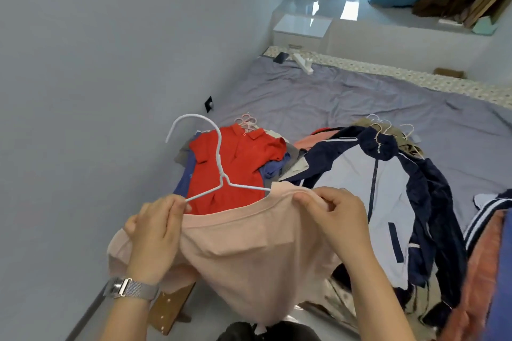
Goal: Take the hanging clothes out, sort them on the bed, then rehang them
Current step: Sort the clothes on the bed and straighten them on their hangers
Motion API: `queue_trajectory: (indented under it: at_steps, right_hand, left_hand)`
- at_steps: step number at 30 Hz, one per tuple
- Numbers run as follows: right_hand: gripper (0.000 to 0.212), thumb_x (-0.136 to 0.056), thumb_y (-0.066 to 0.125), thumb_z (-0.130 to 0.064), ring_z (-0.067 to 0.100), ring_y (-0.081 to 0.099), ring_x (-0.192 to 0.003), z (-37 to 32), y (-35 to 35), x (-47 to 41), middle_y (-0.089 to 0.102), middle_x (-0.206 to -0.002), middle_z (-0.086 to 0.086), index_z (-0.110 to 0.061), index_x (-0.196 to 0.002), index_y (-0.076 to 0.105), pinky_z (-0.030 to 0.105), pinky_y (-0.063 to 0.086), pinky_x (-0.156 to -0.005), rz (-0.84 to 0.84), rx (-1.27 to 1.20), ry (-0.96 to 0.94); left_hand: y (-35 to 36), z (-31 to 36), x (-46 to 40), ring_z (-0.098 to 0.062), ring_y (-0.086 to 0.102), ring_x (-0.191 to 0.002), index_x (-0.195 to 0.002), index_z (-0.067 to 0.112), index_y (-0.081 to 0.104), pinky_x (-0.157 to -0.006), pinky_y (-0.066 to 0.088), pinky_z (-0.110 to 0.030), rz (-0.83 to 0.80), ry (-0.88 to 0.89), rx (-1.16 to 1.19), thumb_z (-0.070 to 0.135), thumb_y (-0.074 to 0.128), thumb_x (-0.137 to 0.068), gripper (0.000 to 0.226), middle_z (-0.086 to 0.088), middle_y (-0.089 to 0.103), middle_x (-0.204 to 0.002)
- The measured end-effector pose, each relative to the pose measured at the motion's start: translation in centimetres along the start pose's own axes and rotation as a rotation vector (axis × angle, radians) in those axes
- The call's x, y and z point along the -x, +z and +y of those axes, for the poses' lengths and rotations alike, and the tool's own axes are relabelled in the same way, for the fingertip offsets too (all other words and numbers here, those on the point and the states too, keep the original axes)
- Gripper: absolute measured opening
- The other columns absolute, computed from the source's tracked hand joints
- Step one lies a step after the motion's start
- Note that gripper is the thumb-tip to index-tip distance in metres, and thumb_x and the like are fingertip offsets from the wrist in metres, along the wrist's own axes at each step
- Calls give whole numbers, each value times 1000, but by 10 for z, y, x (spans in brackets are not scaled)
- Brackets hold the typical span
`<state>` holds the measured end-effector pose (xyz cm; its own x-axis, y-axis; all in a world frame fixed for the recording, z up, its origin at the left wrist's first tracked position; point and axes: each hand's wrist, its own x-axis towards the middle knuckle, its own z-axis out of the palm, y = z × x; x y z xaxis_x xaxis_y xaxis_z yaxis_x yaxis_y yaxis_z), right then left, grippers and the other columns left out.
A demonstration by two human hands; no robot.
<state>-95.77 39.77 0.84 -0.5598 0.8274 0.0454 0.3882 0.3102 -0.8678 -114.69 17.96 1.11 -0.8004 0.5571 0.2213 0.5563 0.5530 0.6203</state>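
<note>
A pink shirt [243, 252] is pinched at the collar by the right hand [335, 216]. A white hanger [219, 171] is gripped by the left hand [155, 232].

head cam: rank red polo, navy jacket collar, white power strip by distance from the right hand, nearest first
From the right hand:
1. red polo, just beyond it on the bed, toward the wall side.
2. navy jacket collar, farther up the bed, to its right.
3. white power strip, at the far edge of the bed.

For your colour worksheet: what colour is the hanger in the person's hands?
White hanger, seen in the head view.
</note>
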Motion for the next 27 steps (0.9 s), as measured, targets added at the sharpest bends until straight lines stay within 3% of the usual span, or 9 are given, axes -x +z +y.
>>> queue_trajectory:
  at_steps: [7,10,14,17,21,24,27]
  right_hand:
    - [15,-75,71,-47,0,56,-83,-29,16,8,66,-77,-28,-34,-67,70,37,46,-84,-10,-89,-60]
    - [20,-73,72,-49,2,59,-80,-30,23,1,68,-74,-23,-30,-68,72,36,47,-84,-74,-127,24]
    - [3,-75,76,-35,2,64,-75,-38,45,-21,72,-73,-14,-35,-74,74,36,52,-77,-204,-207,131]
    - [6,-75,77,-31,-1,62,-69,-44,75,-44,71,-69,-13,-34,-70,73,29,49,-72,-203,-196,162]
    - [8,-76,77,-29,2,57,-66,-52,106,-91,71,-67,-7,-26,-69,76,29,48,-69,-163,-177,171]
    - [10,-82,71,-22,-4,58,-66,-60,114,-136,72,-70,-11,-25,-75,77,11,43,-61,-180,-202,179]
    - [11,-85,69,-24,-5,55,-63,-61,123,-195,68,-65,-15,-23,-77,76,9,40,-59,-188,-177,197]
  left_hand:
    - [-31,15,-6,-16,50,-83,-83,45,51,-79,40,-52,56,53,-80,51,26,-89,26,16,59,-80]
    - [-36,6,-15,-8,48,-84,-86,50,50,-82,38,-47,25,61,-67,54,28,-87,23,21,60,-86]
    - [-39,-14,-37,-3,44,-83,-90,53,47,-79,30,-36,40,76,-91,54,25,-89,22,26,57,-82]
    - [-34,-43,-67,-1,42,-81,-87,49,46,-75,26,-34,-13,61,-122,53,23,-91,23,25,56,-88]
    - [-26,-73,-134,4,42,-85,-88,44,46,-76,25,-31,-105,99,-106,54,26,-90,22,29,52,-94]
    - [-18,-82,-202,1,40,-92,-102,43,49,-81,21,-26,-220,181,-99,57,22,-86,35,26,52,-93]
    - [2,-91,-273,-7,41,-104,-117,36,51,-86,21,-26,-341,255,-117,55,16,-84,52,17,52,-107]
